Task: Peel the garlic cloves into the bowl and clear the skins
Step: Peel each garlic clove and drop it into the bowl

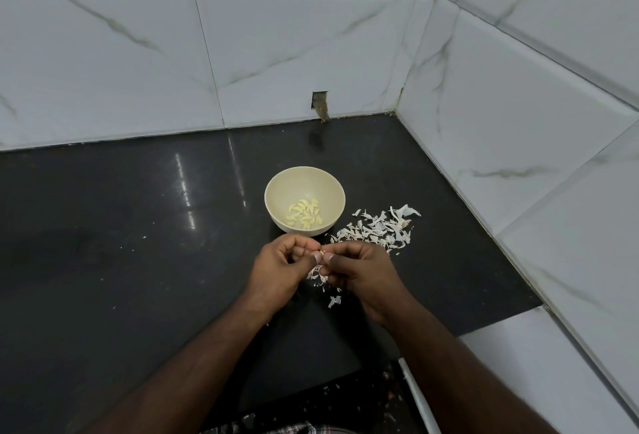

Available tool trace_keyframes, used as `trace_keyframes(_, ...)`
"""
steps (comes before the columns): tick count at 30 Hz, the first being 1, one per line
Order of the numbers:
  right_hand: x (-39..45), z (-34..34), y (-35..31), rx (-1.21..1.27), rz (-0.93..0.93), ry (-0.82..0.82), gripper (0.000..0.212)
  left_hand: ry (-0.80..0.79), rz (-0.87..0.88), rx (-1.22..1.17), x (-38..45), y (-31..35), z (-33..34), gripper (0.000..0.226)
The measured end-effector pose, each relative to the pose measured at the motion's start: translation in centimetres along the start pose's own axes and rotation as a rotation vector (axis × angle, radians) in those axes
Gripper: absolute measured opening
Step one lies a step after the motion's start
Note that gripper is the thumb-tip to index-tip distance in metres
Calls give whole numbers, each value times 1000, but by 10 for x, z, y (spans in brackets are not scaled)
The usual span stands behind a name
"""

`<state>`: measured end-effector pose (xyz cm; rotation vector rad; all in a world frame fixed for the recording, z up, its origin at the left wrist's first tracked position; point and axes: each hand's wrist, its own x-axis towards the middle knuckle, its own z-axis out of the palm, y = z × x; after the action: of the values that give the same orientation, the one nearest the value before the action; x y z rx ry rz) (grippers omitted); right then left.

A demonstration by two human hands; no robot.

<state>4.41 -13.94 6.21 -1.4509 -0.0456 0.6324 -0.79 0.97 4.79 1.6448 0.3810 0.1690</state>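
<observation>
A cream bowl stands on the black counter and holds several peeled yellow garlic cloves. Just in front of it, my left hand and my right hand meet above the counter. Their fingertips pinch one small garlic clove between them, mostly hidden by the fingers. A pile of white garlic skins lies right of the bowl. More skin flakes sit under and just below my hands.
The black counter runs left and ends at white marble-look tiled walls behind and on the right. A small hole shows low in the back wall. The counter's front edge drops off near my forearms.
</observation>
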Motion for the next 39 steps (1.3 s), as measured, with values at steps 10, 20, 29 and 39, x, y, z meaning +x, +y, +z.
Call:
trace_keyframes(10, 3, -1, -3, 68, 24, 27, 10, -26, 19, 54, 1, -5, -3, 14)
trace_keyframes(20, 10, -3, 3, -92, -64, 77, 8, -36, -22, -22, 3, -5, -1, 10)
trace_keyframes(29, 17, -16, 3, -539, -180, 161, 7, -42, -148, -154, 8, -3, -4, 9)
trace_keyframes(39, 24, -12, -4, -667, -276, 52, 14, -89, -137, -87, 12, -4, -5, 17)
